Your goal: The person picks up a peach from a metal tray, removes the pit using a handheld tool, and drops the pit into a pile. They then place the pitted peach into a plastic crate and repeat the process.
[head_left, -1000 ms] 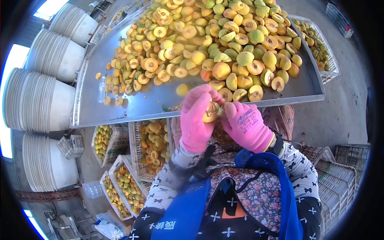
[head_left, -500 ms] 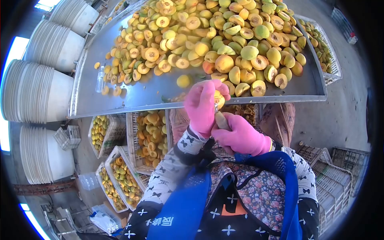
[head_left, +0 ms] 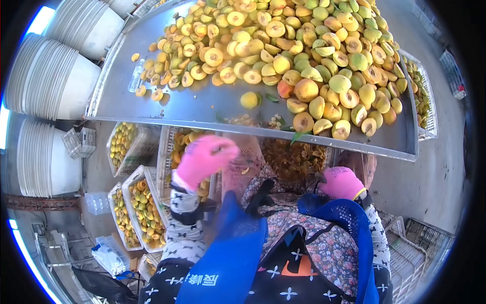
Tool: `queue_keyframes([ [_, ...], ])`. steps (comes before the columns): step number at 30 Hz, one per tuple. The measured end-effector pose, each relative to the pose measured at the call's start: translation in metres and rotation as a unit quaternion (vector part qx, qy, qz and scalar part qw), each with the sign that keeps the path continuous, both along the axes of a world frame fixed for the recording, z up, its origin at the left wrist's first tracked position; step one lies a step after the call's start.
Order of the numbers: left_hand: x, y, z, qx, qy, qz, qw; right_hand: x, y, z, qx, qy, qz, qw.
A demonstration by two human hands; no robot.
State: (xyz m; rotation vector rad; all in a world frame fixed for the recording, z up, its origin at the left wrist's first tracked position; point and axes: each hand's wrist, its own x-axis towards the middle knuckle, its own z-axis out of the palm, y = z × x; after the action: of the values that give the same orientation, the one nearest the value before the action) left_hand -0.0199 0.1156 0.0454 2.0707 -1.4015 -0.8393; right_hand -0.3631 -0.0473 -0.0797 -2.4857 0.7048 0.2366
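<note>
My left hand (head_left: 205, 158), in a pink glove and blurred by motion, is over a crate of peach halves (head_left: 178, 152) below the table's front edge. Its fingers look curled, but the blur hides whether they hold anything. My right hand (head_left: 343, 183), also pink-gloved, is closed near my lap, to the right of a container of dark peach scraps (head_left: 293, 156). A short dark end of the pitting knife (head_left: 320, 178) pokes out of its fist; the rest is hidden. A small yellow piece (head_left: 245, 171) shows between my hands.
A metal table (head_left: 167, 114) bears a big heap of halved peaches (head_left: 283, 50). A clear bottle (head_left: 135, 76) lies at its left. Filled crates (head_left: 147, 202) stand at lower left, stacked white tubs (head_left: 76, 91) beyond. More crates (head_left: 405, 253) stand at right.
My hands have parted from the peach they worked on together above the table edge. The left swung left and down toward the crate; the right dropped right with the knife. The view shifted.
</note>
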Motion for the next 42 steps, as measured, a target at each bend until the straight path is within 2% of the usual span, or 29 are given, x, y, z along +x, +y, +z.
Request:
queue_keyframes([
  [1, 0.013, 0.004, 0.001, 0.001, -0.004, 0.047, 0.999, 0.003, -0.003, 0.002, -0.005, -0.012, -0.028, 1.0],
  [2, 0.018, -0.004, -0.007, -0.044, -0.011, 0.075, 0.996, 0.007, -0.004, 0.005, -0.008, -0.022, -0.05, 0.998],
  [4, 0.034, -0.044, -0.038, -0.141, -0.034, 0.123, 0.982, 0.014, -0.006, 0.035, -0.028, -0.096, -0.05, 0.994],
  [5, 0.041, -0.067, -0.064, -0.15, -0.06, 0.112, 0.981, 0.015, -0.008, 0.052, -0.042, -0.134, -0.057, 0.988],
  [6, 0.045, -0.087, -0.086, -0.123, -0.118, 0.092, 0.981, 0.012, -0.008, 0.062, -0.043, -0.115, -0.025, 0.992],
  [8, 0.047, -0.124, -0.123, -0.035, -0.263, 0.042, 0.963, 0.014, -0.002, 0.074, 0.017, -0.082, -0.062, 0.995],
  [9, 0.043, -0.134, -0.126, 0.029, -0.348, 0.015, 0.937, 0.014, 0.003, 0.079, 0.049, -0.065, -0.081, 0.993],
  [12, 0.053, -0.134, -0.123, -0.021, -0.062, 0.061, 0.996, 0.012, 0.015, 0.089, 0.033, -0.2, -0.06, 0.977],
  [13, 0.048, -0.129, -0.109, -0.076, 0.172, 0.041, 0.981, 0.017, 0.017, 0.089, 0.074, -0.211, -0.103, 0.969],
  [14, 0.038, -0.116, -0.095, -0.121, 0.396, 0.017, 0.91, 0.021, 0.019, 0.09, 0.113, -0.224, -0.146, 0.957],
  [15, 0.024, -0.102, -0.077, -0.156, 0.598, -0.003, 0.786, 0.029, 0.022, 0.092, 0.098, -0.247, -0.158, 0.951],
  [18, -0.03, -0.081, -0.031, -0.154, 0.675, 0.036, 0.72, 0.057, 0.026, 0.097, 0.04, -0.295, -0.167, 0.94],
  [21, -0.07, -0.075, -0.031, -0.203, 0.617, 0.055, 0.759, 0.075, 0.026, 0.093, -0.04, -0.355, -0.14, 0.923],
  [22, -0.078, -0.075, -0.032, -0.197, 0.707, 0.068, 0.675, 0.077, 0.027, 0.095, -0.065, -0.356, -0.134, 0.923],
  [25, -0.103, -0.076, -0.016, -0.193, 0.681, 0.131, 0.694, 0.078, 0.029, 0.093, -0.132, -0.327, -0.148, 0.924],
  [27, -0.115, -0.075, -0.013, -0.25, 0.564, 0.086, 0.782, 0.076, 0.027, 0.091, -0.157, -0.302, -0.134, 0.931],
  [29, -0.12, -0.077, -0.014, -0.269, 0.54, 0.081, 0.794, 0.076, 0.027, 0.089, -0.189, -0.269, -0.118, 0.937],
  [31, -0.123, -0.078, -0.02, -0.248, 0.616, 0.122, 0.738, 0.076, 0.027, 0.085, -0.189, -0.244, -0.098, 0.946],
  [34, -0.123, -0.076, -0.03, -0.231, 0.645, 0.159, 0.711, 0.076, 0.027, 0.072, -0.163, -0.21, -0.078, 0.961],
  [38, -0.121, -0.073, -0.062, -0.274, 0.554, 0.137, 0.774, 0.076, 0.028, 0.061, -0.149, -0.158, -0.064, 0.974],
  [40, -0.12, -0.072, -0.072, -0.274, 0.52, 0.143, 0.796, 0.077, 0.028, 0.056, -0.078, -0.195, -0.073, 0.975],
  [42, -0.119, -0.068, -0.073, -0.241, 0.551, 0.169, 0.781, 0.078, 0.031, 0.055, 0.005, -0.259, -0.075, 0.963],
])
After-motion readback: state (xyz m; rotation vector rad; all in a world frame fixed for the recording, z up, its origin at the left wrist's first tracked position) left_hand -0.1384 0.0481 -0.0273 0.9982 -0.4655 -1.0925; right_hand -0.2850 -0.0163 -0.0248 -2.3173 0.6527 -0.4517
